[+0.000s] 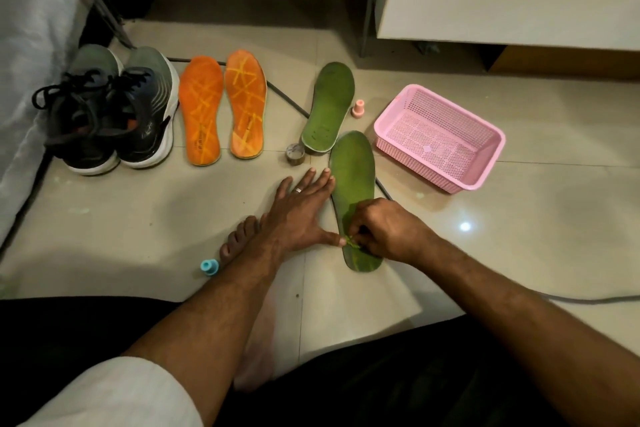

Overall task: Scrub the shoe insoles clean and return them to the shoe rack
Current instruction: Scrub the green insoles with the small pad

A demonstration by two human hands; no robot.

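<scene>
While the person is sitting on the floor, the right hand point(388, 232) is curling its fingers around a small green scrubbing thing point(351, 242) and pressing it on the heel end of the near green insole point(353, 180). What the scrubber is exactly is too small to tell. The left hand point(301, 215) is lying flat and open on the tiles, with its thumb and fingertips touching the insole's left edge, so it is holding nothing.

To do this step well, I think the left hand should be keeping the insole from sliding, and the right hand should be rubbing in short strokes from heel to toe, so no part is being missed.

A little blue bottle point(209, 267) is standing by the bare foot point(239, 239). Farther out, a small round tin point(295, 154) is sitting just beside the far green insole point(329, 107), and a small pink bottle point(359, 108) is standing near it. The pink basket point(485, 163) is sitting to the right with nothing showing inside it.

Two orange insoles point(221, 107) are lying side by side next to the shoes point(110, 111). At the far wall a dark frame is standing, maybe the rack.
</scene>
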